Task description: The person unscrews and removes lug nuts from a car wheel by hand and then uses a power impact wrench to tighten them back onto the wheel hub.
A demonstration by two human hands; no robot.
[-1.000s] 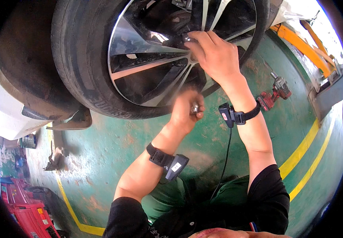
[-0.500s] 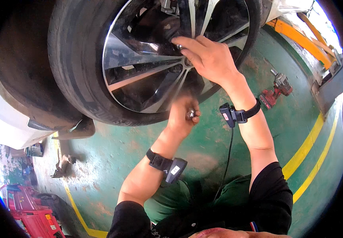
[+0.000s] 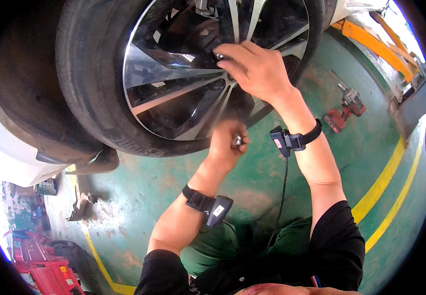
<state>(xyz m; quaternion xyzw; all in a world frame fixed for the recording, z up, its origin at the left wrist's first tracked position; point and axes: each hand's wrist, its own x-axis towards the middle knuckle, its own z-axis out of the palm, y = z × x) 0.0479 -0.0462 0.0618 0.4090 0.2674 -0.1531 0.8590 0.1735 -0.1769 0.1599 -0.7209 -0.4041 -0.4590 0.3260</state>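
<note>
In front of me, a person's right hand (image 3: pixel 261 71) pinches a shiny piece (image 3: pixel 220 56) near the car wheel's (image 3: pixel 173 76) centre; the left hand (image 3: pixel 224 141), nearer, curls around metal bits (image 3: pixel 237 141). A power tool (image 3: pixel 346 108) lies right.

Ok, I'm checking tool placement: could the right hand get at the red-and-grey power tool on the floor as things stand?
Probably, with a stretch: nothing visible blocks the power tool, though the right hand holds a shiny metal piece at the wheel.
</note>
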